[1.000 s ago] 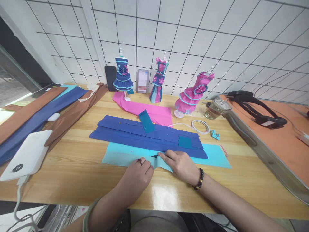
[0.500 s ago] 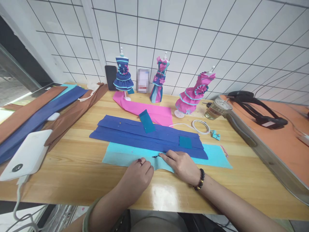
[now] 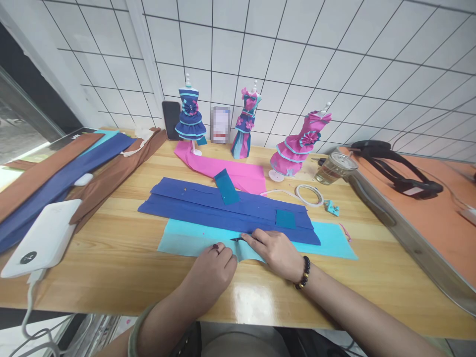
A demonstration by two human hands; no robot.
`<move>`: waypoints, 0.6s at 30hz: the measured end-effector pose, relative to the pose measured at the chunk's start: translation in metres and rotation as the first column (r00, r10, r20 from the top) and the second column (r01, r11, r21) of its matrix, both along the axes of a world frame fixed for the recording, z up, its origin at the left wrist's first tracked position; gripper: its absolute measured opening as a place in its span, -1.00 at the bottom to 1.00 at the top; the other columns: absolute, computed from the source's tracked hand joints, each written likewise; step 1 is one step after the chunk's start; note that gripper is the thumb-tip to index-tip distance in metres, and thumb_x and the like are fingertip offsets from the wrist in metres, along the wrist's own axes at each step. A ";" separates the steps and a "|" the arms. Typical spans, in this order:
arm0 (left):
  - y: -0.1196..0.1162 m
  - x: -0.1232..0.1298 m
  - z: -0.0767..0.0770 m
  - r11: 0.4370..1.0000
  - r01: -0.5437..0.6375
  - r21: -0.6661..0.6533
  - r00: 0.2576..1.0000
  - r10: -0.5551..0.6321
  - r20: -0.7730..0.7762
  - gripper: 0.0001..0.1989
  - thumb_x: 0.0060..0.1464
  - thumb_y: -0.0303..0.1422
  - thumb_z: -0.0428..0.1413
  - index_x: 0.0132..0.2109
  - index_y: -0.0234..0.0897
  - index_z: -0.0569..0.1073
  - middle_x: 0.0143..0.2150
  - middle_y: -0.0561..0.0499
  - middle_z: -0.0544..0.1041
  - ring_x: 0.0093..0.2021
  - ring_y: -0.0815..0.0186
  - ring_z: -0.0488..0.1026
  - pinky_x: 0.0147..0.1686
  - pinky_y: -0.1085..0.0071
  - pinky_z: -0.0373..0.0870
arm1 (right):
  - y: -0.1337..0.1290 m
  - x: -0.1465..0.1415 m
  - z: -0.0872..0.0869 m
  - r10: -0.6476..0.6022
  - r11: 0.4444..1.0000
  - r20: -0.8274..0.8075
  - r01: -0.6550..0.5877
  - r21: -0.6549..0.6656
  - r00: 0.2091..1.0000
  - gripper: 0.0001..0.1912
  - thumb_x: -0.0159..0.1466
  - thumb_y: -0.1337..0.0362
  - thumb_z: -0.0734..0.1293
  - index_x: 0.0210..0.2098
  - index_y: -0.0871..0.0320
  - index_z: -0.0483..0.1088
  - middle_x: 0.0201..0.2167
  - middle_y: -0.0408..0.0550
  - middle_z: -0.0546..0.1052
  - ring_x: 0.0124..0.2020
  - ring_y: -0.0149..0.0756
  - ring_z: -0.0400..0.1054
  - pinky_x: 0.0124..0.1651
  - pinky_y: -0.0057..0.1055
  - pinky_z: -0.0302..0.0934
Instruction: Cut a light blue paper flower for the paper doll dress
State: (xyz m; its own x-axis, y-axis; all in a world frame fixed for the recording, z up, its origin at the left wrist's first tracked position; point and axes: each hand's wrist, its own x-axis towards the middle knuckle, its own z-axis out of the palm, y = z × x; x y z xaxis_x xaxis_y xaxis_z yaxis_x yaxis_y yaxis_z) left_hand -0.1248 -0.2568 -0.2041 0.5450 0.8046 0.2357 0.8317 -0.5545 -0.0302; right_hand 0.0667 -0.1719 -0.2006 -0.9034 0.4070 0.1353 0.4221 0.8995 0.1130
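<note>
My left hand [image 3: 214,271], fingers closed, pinches the near edge of a light blue cloth strip [image 3: 182,238]. To its right, my right hand [image 3: 277,253] is wrapped round a small dark pointed tool [image 3: 235,239], perhaps scissors. Its tip points left over the light blue cloth; the rest is hidden in the hand. The cloth bulges up between the two hands. A dark blue cloth strip [image 3: 197,201] overlaps its far edge. Two teal pieces lie on the dark blue: a tilted rectangle [image 3: 226,187] and a smaller square [image 3: 285,218].
A pink cloth [image 3: 238,171] lies behind, near three small dress forms: blue [image 3: 190,121], mixed-colour [image 3: 245,124] and pink [image 3: 297,148]. To the right are a white coil [image 3: 310,195], a lidded cup [image 3: 334,168] and a black headset [image 3: 412,181]. A power bank [image 3: 44,238] lies left.
My right hand has shifted slightly left and away from me, and the dark tip has moved left across the light blue cloth. My left hand stays in place.
</note>
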 end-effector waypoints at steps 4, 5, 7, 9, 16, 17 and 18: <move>-0.001 0.000 -0.001 1.000 0.000 0.011 1.000 0.000 0.012 -0.86 0.00 -0.58 -0.07 -0.43 -0.33 0.31 -0.47 -0.05 0.33 -0.41 0.22 0.25 -0.45 0.29 0.27 | 0.000 0.002 -0.002 0.007 1.000 0.007 -0.007 -0.018 1.000 -0.63 0.25 0.43 0.07 0.05 0.26 0.19 -0.34 -0.02 0.37 -0.46 -0.36 0.24 -0.43 -0.42 0.09; -0.001 0.000 -0.002 1.000 0.000 0.009 1.000 0.000 0.010 -0.86 0.00 -0.59 -0.08 -0.43 -0.33 0.30 -0.47 -0.05 0.33 -0.41 0.22 0.25 -0.45 0.29 0.27 | 0.000 0.002 -0.003 0.008 1.000 0.009 -0.008 -0.023 1.000 -0.63 0.25 0.43 0.07 0.05 0.27 0.18 -0.34 -0.02 0.37 -0.45 -0.36 0.24 -0.43 -0.42 0.09; -0.002 -0.001 -0.003 1.000 0.001 0.001 1.000 -0.001 0.003 -0.86 0.00 -0.59 -0.09 -0.43 -0.32 0.29 -0.47 -0.05 0.32 -0.41 0.22 0.25 -0.45 0.29 0.26 | 0.000 0.003 -0.004 0.008 1.000 0.013 -0.007 -0.029 1.000 -0.62 0.25 0.43 0.07 0.05 0.26 0.18 -0.34 -0.02 0.37 -0.45 -0.36 0.24 -0.43 -0.42 0.09; -0.002 -0.001 -0.004 1.000 0.004 0.000 1.000 -0.004 -0.004 -0.85 0.00 -0.60 -0.10 -0.43 -0.32 0.28 -0.47 -0.04 0.31 -0.42 0.23 0.24 -0.45 0.29 0.25 | 0.000 0.004 -0.004 0.008 0.999 0.016 -0.008 -0.032 1.000 -0.62 0.24 0.43 0.07 0.05 0.26 0.18 -0.33 -0.02 0.38 -0.45 -0.35 0.24 -0.43 -0.41 0.09; -0.001 -0.001 -0.003 1.000 0.007 -0.001 1.000 -0.007 -0.006 -0.84 0.00 -0.60 -0.11 -0.42 -0.31 0.28 -0.47 -0.04 0.31 -0.41 0.24 0.24 -0.45 0.30 0.24 | 0.003 0.004 -0.004 0.008 1.000 0.011 -0.008 -0.030 1.000 -0.62 0.24 0.40 0.09 0.06 0.25 0.17 -0.32 -0.01 0.38 -0.44 -0.35 0.24 -0.43 -0.42 0.09; -0.001 -0.001 -0.003 1.000 0.006 0.002 1.000 -0.006 -0.005 -0.84 -0.01 -0.61 -0.11 -0.42 -0.31 0.28 -0.47 -0.04 0.31 -0.42 0.24 0.24 -0.45 0.30 0.24 | 0.003 0.004 -0.004 0.007 1.000 0.012 -0.007 -0.030 1.000 -0.62 0.24 0.39 0.09 0.06 0.24 0.17 -0.32 -0.01 0.38 -0.44 -0.36 0.24 -0.42 -0.43 0.09; -0.001 -0.001 -0.003 1.000 0.006 0.007 1.000 -0.006 -0.003 -0.84 -0.01 -0.61 -0.11 -0.43 -0.31 0.27 -0.47 -0.04 0.31 -0.42 0.24 0.23 -0.46 0.30 0.24 | 0.003 0.003 -0.004 0.005 1.000 0.014 -0.005 -0.030 1.000 -0.62 0.25 0.39 0.08 0.06 0.24 0.16 -0.32 -0.01 0.38 -0.43 -0.36 0.25 -0.42 -0.43 0.09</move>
